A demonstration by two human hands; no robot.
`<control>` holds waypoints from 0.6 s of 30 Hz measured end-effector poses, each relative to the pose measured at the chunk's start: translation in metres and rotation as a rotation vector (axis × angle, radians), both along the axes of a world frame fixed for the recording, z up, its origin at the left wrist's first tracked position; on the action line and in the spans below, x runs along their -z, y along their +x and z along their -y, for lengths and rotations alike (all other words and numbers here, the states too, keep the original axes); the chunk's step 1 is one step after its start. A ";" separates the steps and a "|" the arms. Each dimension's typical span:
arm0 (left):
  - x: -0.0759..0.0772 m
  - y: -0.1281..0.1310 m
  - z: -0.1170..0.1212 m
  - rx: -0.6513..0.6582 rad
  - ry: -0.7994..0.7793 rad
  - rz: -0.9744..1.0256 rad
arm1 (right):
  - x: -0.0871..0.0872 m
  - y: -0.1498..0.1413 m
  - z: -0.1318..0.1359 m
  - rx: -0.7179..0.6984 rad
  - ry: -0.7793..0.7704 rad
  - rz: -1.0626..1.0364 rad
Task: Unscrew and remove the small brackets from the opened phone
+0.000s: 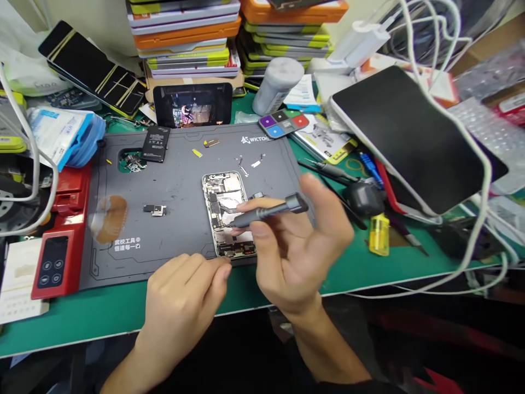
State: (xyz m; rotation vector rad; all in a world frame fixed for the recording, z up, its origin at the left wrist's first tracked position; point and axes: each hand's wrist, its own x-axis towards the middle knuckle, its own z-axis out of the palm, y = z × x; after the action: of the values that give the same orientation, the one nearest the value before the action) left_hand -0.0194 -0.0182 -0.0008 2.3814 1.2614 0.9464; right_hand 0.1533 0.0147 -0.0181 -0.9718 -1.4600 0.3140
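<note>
An opened smartphone (229, 232) lies on the grey work mat (180, 191), its circuit boards and inner parts bare. Over it, my right hand (299, 251) grips a dark grey screwdriver (266, 212) between thumb and fingers. The driver slants, its thin end down at the left over the phone's middle; whether the tip touches is unclear. My left hand (186, 295) is closed, with its fingertips at the phone's lower edge. A small metal-covered phone part (155, 210) lies left of the phone, and a black battery (156, 144) sits farther back.
Tiny parts (244, 168) lie behind the phone. A propped phone (192, 105) plays video at the back. To the right are a tablet (406, 137), a yellow lighter (379, 234) and white cables (486, 180). A red device (61, 257) with buttons stands left.
</note>
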 end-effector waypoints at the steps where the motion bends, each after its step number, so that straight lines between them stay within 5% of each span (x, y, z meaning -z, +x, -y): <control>1: 0.001 0.000 0.000 0.006 -0.006 0.001 | 0.001 0.000 -0.001 -0.027 0.002 0.025; 18: 0.001 0.001 0.001 0.029 -0.011 -0.012 | 0.008 0.001 0.001 -0.025 -0.035 0.179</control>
State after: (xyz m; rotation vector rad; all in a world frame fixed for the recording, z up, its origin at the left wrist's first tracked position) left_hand -0.0183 -0.0187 -0.0015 2.3937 1.2298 0.9150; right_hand 0.1544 0.0138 -0.0259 -1.0318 -1.6346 0.2771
